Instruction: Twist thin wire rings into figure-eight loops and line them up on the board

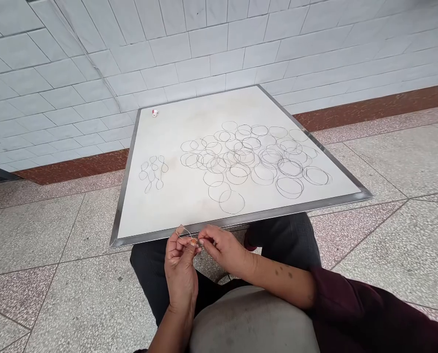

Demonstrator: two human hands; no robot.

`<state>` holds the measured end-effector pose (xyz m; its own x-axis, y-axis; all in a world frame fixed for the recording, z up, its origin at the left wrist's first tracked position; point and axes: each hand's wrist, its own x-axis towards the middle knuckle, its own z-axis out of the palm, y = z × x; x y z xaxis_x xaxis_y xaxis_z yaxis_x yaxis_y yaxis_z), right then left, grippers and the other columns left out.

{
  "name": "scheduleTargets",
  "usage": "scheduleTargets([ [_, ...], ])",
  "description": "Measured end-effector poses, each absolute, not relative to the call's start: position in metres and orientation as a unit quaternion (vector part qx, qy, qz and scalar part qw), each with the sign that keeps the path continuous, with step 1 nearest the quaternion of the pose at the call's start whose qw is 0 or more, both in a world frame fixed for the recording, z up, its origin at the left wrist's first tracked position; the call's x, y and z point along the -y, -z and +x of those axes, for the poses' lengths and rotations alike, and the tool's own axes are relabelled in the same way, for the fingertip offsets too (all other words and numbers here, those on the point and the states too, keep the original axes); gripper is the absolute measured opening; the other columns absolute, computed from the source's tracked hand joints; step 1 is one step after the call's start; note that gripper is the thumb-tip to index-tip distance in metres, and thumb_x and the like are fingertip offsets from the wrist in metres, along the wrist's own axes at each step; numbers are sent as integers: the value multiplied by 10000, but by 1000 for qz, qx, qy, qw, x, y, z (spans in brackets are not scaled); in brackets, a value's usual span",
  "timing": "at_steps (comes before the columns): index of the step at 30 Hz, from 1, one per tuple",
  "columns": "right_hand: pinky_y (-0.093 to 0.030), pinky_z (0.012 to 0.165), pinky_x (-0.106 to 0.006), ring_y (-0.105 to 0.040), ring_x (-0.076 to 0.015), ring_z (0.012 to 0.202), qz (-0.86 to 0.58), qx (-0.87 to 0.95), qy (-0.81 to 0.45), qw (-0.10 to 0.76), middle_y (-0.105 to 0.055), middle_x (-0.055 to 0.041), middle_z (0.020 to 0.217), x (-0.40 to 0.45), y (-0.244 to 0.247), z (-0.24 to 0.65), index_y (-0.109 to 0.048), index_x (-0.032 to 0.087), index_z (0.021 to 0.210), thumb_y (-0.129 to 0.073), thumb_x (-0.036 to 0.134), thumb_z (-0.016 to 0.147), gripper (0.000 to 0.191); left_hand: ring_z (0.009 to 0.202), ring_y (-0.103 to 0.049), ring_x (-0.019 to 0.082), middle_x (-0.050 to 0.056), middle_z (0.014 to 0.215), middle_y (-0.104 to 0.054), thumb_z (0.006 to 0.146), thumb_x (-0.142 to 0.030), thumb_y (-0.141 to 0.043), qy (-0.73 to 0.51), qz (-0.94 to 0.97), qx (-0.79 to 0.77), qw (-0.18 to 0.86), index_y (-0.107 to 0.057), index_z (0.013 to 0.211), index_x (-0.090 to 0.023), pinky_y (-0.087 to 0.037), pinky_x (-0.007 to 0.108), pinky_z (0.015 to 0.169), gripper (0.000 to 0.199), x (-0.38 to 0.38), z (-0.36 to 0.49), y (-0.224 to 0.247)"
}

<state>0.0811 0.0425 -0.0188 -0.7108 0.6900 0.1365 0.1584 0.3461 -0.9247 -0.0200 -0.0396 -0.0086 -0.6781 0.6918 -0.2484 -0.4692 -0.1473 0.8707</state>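
My left hand (pixel 181 267) is closed in a pinch on a thin wire loop (pixel 184 232), which stands up above the fingers by the table's front edge. Close on its right, my right hand (pixel 222 247) also pinches the wire, its thumb and forefinger meeting the left fingertips. The exact spot where the wire passes between the fingers is hidden. Many thin wire rings (pixel 241 157) lie overlapping across the middle and right of the white table (pixel 189 196). At the table's left lies a small group of wire pieces with small loops (pixel 153 171).
A metal rim (pixel 241 219) edges the table just beyond my hands. A small red and white object (pixel 155 113) sits at the far left corner. Behind stands a white tiled wall (pixel 204 59). My knees (pixel 292 240) are beneath the front edge.
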Motion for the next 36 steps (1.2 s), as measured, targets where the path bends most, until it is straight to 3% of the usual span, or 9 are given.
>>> scheduleTargets([
  [15,-433,703,-264,-553,-148,767,-275,773,-515,249,-585,-6,855,-42,27,82,-581,210,913,-542,151,883,76,728,-602,107,-31,775,-631,733,-237,-774,-732,128,-581,333,-610,1140,-209,-484,228,700,439,43,-28,19],
  [24,-439,725,-259,-564,-140,774,-287,790,-493,226,-598,6,849,-43,25,84,-585,225,880,-567,199,900,37,739,-606,102,-28,796,-638,765,-256,-761,-719,149,-570,367,-616,1124,-212,-502,236,729,390,44,-26,21],
  [36,-469,765,-264,-595,-141,822,-266,779,-510,249,-613,4,875,-45,25,85,-597,228,895,-525,146,911,111,721,-641,103,1,824,-703,733,-213,-790,-726,126,-550,393,-615,1200,-204,-518,246,737,499,44,-29,25],
])
